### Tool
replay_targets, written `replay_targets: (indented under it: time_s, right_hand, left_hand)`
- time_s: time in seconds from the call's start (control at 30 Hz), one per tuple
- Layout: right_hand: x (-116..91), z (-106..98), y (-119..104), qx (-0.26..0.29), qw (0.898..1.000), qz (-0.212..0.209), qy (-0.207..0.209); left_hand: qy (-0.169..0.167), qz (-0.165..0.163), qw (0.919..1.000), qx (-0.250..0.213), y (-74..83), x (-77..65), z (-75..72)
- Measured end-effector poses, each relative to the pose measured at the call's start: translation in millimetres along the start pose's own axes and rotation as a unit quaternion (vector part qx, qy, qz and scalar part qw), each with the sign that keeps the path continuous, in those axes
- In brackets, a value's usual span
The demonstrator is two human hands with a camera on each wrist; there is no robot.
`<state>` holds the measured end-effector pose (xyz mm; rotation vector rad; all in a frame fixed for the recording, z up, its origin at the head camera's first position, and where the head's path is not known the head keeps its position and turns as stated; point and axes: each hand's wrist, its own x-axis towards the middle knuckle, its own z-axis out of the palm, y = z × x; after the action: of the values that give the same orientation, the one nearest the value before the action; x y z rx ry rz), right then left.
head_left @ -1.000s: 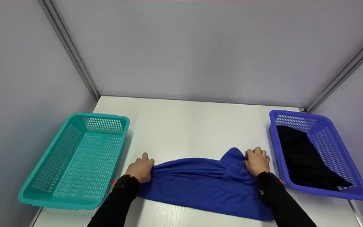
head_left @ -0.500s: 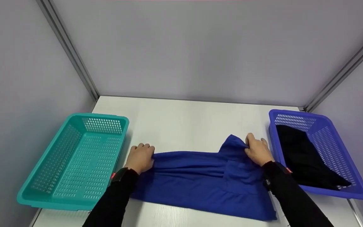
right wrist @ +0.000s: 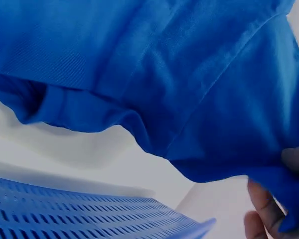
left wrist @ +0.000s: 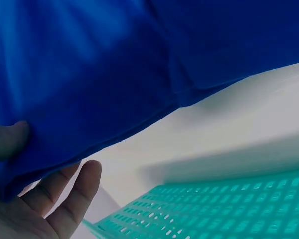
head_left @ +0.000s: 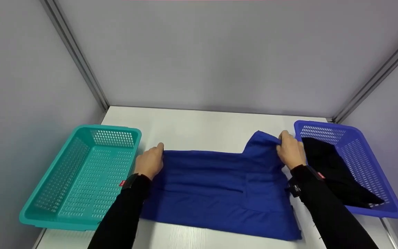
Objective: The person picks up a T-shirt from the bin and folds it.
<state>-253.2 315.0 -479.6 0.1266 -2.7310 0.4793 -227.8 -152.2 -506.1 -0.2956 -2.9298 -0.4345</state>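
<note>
A blue shirt (head_left: 206, 204) lies spread across the white table, its far edge drawn up by both hands. My left hand (head_left: 149, 161) pinches the far left corner; in the left wrist view the thumb presses the cloth (left wrist: 79, 99) from one side while the other fingers lie behind it. At the far right, my right hand (head_left: 291, 151) pinches the end of a short sleeve (head_left: 261, 143). The right wrist view shows a seam running across the blue fabric (right wrist: 189, 84) and the fingers (right wrist: 263, 206) at the sleeve's edge. Shallow creases cross the shirt's middle.
On the left stands a teal basket (head_left: 135, 152) with nothing in it. A purple-blue basket (head_left: 375, 159) at the right holds a black folded cloth (head_left: 330, 176), partly behind the right forearm. Grey panels (head_left: 219, 55) wall the white table (head_left: 199, 128) at the back and sides.
Both hands have moved away from the body, drawing the shirt's far edge and sleeve toward the back of the table. The cloth is flatter, with fewer bunched folds. The baskets have stayed put.
</note>
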Motion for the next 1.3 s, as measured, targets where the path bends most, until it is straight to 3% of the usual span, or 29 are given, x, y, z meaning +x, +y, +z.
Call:
replay_targets:
  time_s: [0.23, 0.37, 0.47, 0.57, 0.67, 0.83, 0.97, 1.07, 1.3]
  right_hand:
    - [18, -12, -9, 0.011, 0.998, -0.013, 0.064]
    - [19, -14, -11, 0.032, 0.997, -0.025, 0.069]
    - [11, -18, -10, 0.058, 0.995, -0.057, 0.051]
    - [-4, -24, -7, 0.081, 0.991, -0.109, -0.004]
    - [-26, -31, -1, 0.097, 0.979, -0.151, -0.092]
    - [-62, -38, 13, 0.101, 0.948, -0.182, -0.241]
    - [-83, -39, 20, 0.107, 0.919, -0.188, -0.33]
    - [-96, -38, 25, 0.118, 0.905, -0.189, -0.363]
    - [-124, -31, 27, 0.082, 0.888, -0.241, -0.382]
  left_hand:
    - [0.032, -0.016, 0.9993, -0.004, -0.1, 11.3, -10.8]
    - [0.051, -0.016, 0.9986, -0.002, -2.5, 13.4, -14.3]
    - [0.044, -0.008, 0.999, -0.007, -4.7, 10.5, -15.5]
    - [0.024, 0.018, 0.9993, -0.022, -7.9, 3.2, -14.3]
    - [0.0, 0.047, 0.9983, -0.035, -12.5, -6.4, -12.3]
    - [-0.055, 0.069, 0.996, -0.013, -21.0, -20.1, -9.6]
    - [-0.088, 0.082, 0.9927, 0.011, -25.6, -29.3, -6.7]
    - [-0.097, 0.093, 0.9905, 0.026, -26.7, -34.5, -3.0]
    - [-0.091, 0.099, 0.9869, 0.089, -17.3, -47.4, 3.9]
